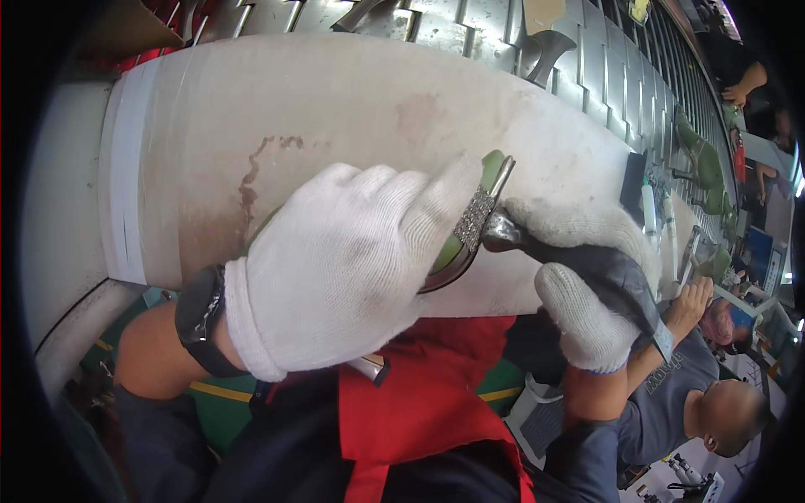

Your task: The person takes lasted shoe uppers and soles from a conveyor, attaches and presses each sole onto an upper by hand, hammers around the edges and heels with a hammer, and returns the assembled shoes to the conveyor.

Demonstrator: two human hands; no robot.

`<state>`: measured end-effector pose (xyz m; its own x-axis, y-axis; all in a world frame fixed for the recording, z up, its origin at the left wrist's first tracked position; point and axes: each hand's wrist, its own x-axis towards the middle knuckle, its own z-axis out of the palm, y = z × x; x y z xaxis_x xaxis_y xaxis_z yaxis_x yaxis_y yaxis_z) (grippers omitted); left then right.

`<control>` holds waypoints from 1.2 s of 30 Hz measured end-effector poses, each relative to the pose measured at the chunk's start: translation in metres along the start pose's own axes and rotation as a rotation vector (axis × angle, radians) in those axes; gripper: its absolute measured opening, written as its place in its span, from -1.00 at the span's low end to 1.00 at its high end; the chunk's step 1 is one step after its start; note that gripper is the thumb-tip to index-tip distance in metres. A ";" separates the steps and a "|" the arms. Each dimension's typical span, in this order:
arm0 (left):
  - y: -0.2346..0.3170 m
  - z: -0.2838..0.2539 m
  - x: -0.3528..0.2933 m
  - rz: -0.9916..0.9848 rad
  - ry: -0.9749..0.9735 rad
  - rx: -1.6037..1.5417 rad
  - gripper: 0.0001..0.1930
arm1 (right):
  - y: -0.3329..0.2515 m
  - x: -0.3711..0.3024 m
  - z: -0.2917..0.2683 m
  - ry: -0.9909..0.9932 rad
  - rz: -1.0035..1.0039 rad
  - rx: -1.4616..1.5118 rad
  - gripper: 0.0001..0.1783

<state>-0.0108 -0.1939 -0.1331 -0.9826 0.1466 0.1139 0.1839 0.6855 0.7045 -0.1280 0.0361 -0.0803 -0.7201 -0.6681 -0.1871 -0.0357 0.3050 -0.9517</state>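
My gloved left hand [352, 260] is wrapped over a shoe on a green shoe last [493, 170], above the pale board. A glittery band [475, 220] crosses the front of the shoe, and its dark sole edge curves below. My fingers and palm hide most of the shoe. In my gloved right hand [591, 314] is a hammer [587, 258] with a dark handle. Its rounded shiny metal head is right beside the glittery band; whether they touch, I cannot tell. A silver piece with a dark end [371, 367] pokes out below my left hand.
The pale, stained board [335, 92] lies in front of me. Beyond it runs a metal slat conveyor [436, 38] with dark shoe parts [549, 57] and green lasts [708, 163]. Pen-like tools [650, 210] lie at the board's right. A co-worker [679, 394] is close on the right.
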 end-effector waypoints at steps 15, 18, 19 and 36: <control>-0.004 0.002 -0.009 -0.002 0.011 0.011 0.06 | 0.020 -0.015 0.015 0.032 -0.372 -0.310 -0.61; -0.003 0.001 -0.007 -0.004 0.016 0.028 0.05 | 0.021 -0.014 0.018 0.014 -0.420 -0.358 -0.64; -0.003 0.001 -0.007 -0.008 0.017 0.041 0.04 | 0.022 -0.016 0.019 0.019 -0.403 -0.341 -0.64; -0.020 0.005 -0.019 0.113 0.110 -0.018 0.00 | 0.027 -0.061 0.107 0.055 -0.362 -0.477 -0.55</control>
<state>0.0047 -0.2069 -0.1522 -0.9527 0.1423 0.2686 0.2940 0.6560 0.6952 -0.0110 0.0120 -0.1204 -0.6383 -0.7543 0.1535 -0.5835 0.3440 -0.7357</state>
